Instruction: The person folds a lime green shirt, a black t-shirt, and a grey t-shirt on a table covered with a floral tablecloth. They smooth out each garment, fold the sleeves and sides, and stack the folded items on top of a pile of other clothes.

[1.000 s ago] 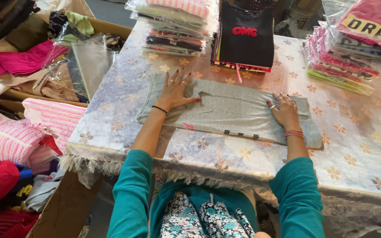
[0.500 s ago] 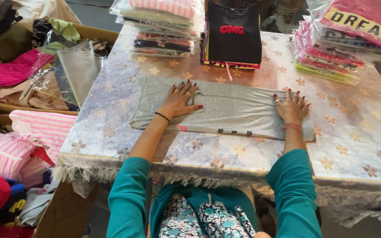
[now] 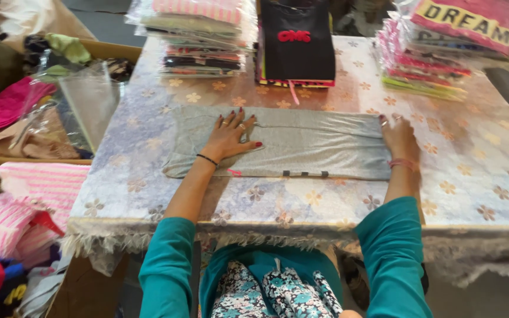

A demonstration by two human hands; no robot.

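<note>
- flowered table (image 3: 478, 176), bagged stacks (image 3: 204, 35) along twelve o'clock.
- grey garment (image 3: 313, 144) lies flat at centre, folded narrower than a second ago.
- left hand (image 3: 231, 136) splayed flat, pressing at nine o'clock.
- right hand (image 3: 399, 136) flat at three o'clock edge, grasping nothing.

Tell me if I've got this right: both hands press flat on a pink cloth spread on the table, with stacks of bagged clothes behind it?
Not quite. The head view shows the cloth is grey, not pink. The left hand and right hand do press flat on it, on the table, with the stacks behind.
</note>
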